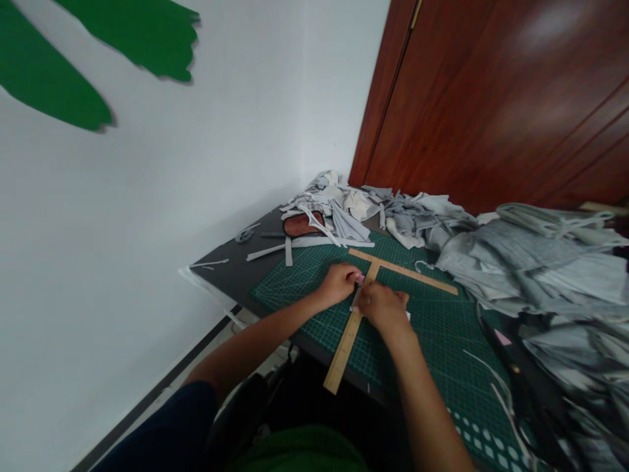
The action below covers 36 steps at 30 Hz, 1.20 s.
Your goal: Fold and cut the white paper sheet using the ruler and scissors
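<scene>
A wooden T-square [346, 341] lies on the green cutting mat [309, 275], its blade running toward me past the table edge. Just left of the blade, my left hand [339, 284] is closed in a pinch, with a small pink piece [360, 279] at its fingertips. My right hand [382, 304] lies across the blade, fingers curled down close to the left one. A pale strip shows by its fingertips, but what these fingers hold is hidden. A small white bit sticks out beside the right hand's outer edge.
Grey and white fabric scraps [358, 204] heap along the back. A stack of grey cloth [545, 255] fills the right side. Near the scraps lies a brown patch with dark edging [302, 225]. Dark scissors [515, 373] and a pink scrap [502, 337] lie at the right.
</scene>
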Tool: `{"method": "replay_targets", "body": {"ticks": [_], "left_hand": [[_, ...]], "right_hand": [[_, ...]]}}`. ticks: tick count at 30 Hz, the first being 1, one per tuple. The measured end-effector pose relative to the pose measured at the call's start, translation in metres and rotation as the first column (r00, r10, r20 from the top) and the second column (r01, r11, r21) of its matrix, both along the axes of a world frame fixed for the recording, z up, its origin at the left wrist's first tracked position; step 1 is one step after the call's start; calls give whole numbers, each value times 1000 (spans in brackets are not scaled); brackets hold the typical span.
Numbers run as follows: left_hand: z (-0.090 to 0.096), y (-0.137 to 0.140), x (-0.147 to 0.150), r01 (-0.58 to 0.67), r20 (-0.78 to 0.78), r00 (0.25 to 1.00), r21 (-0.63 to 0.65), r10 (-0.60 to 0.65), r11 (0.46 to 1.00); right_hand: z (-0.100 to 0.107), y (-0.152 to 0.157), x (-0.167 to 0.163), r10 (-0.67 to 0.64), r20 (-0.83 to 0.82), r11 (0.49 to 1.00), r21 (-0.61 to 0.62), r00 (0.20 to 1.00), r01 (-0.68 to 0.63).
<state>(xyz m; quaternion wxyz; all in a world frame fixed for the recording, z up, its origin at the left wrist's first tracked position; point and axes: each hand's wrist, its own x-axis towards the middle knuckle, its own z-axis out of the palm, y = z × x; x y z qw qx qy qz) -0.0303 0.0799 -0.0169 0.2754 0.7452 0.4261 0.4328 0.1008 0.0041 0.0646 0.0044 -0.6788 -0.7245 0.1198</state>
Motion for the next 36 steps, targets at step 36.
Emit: {"method": "replay_targets", "body": {"ticks": [36], "left_hand": [[6,15,2,162,-229,960,-22,-163,986]], "right_hand": [[-8,1,0,-25,-36,999,21,999,25]]}}
